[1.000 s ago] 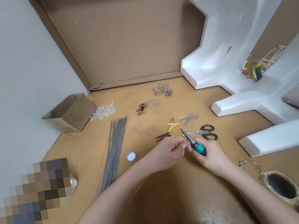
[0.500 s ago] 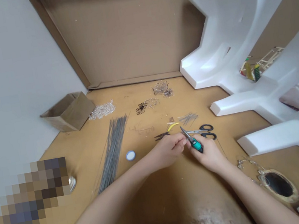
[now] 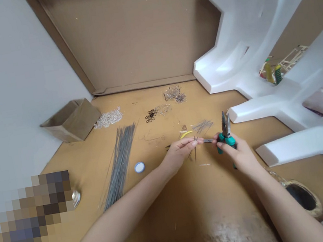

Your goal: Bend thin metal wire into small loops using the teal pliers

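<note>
My left hand [image 3: 181,150] is closed in a pinch on a small piece of thin wire [image 3: 194,139]; its exact shape is too small to make out. My right hand [image 3: 243,155] is wrapped round green-handled long-nose pliers [image 3: 227,139]. Their jaws point away from me and stand apart with nothing between them. Behind my hands lie scissors, mostly hidden, with a blade [image 3: 208,141] showing between the hands. Yellow-handled pliers [image 3: 186,134] are partly covered by my left hand. A short thin pale strip [image 3: 205,165] rests on the table just below.
Left of my hands lies a bundle of grey wires [image 3: 121,165], with a round white lid [image 3: 140,167] beside it. Farther back are clear beads [image 3: 108,118], a cardboard box [image 3: 71,121], black rings [image 3: 151,115] and short wires [image 3: 202,125]. White moulded arms [image 3: 289,147] jut in from the right.
My right hand has moved right with the green-handled pliers, away from my left hand. The pliers' jaws have spread and turned upright. My left hand has shifted slightly left.
</note>
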`<state>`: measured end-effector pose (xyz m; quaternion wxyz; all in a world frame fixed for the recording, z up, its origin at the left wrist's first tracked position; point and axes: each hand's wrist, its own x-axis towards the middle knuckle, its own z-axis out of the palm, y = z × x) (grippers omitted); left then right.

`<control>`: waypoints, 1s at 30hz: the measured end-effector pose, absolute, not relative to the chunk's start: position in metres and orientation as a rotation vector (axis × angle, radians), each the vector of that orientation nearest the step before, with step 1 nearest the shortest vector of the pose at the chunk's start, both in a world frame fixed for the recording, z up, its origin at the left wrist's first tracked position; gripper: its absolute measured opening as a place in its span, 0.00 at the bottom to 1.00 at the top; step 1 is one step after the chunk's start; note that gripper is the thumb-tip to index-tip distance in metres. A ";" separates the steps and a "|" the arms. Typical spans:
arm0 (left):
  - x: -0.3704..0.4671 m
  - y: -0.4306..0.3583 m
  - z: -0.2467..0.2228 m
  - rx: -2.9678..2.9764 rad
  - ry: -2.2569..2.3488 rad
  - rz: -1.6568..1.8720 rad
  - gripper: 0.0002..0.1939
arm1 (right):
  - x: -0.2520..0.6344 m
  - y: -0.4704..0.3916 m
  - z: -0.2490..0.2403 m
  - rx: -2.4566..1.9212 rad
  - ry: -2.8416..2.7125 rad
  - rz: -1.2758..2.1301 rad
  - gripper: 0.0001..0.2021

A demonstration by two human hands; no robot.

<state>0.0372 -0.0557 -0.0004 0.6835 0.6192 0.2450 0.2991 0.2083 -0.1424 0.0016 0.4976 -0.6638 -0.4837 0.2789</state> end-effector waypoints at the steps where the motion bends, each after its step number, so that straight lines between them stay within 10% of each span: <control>1: 0.039 -0.056 -0.005 1.364 0.578 0.694 0.13 | 0.209 -0.142 0.001 -1.602 -1.152 0.673 0.11; 30: 0.046 -0.066 -0.037 1.380 0.765 0.736 0.20 | 0.201 -0.140 -0.001 -1.654 -1.216 0.656 0.11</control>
